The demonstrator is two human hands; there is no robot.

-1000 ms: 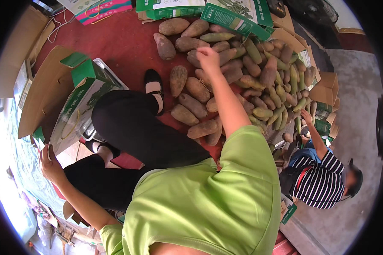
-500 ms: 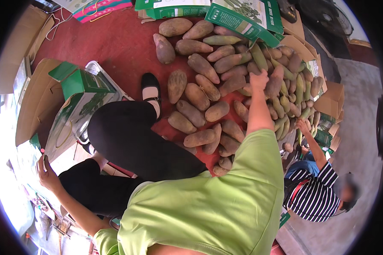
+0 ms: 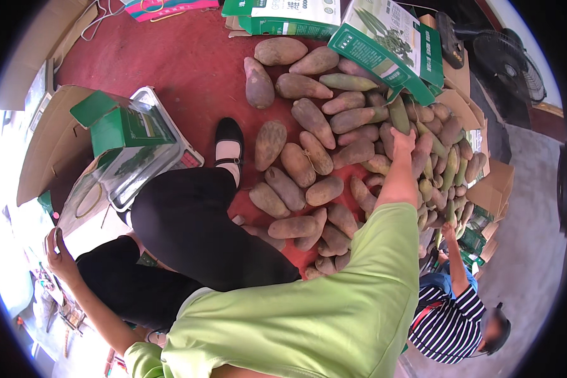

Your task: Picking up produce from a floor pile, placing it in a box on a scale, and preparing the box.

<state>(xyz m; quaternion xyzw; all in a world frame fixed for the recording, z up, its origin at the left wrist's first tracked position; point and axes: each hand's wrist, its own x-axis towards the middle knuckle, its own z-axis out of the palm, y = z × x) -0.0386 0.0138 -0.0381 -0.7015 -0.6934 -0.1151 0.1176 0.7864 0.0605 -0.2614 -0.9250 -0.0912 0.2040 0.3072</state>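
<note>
My right hand [image 3: 404, 140] reaches into a heap of oblong vegetables and has its fingers closed round the lower end of a long green gourd-like one [image 3: 398, 115]. That one's upper end lies close under the corner of a green and white carton [image 3: 384, 38]. Around the hand lie many brown, potato-like pieces [image 3: 354, 153] and slimmer green ones. At far left, my left hand [image 3: 62, 259] is closed at the lower edge of an open cardboard box [image 3: 129, 129], whose flap seems pinched between thumb and fingers. The box rests on a metal tray-topped scale [image 3: 186, 154] beside my bent knee.
A co-worker in a striped shirt [image 3: 444, 331] reaches a hand [image 3: 448, 232] into the heap's right side. Further cartons [image 3: 299, 19] and a black fan [image 3: 507, 66] stand at the back. My shoed foot [image 3: 229, 142] is on the red floor [image 3: 145, 57] beside the brown vegetables.
The view has shifted, so the heap sits lower and further right. My right hand stays at the green vegetable, and my left stays by the box edge. The co-worker's head has turned.
</note>
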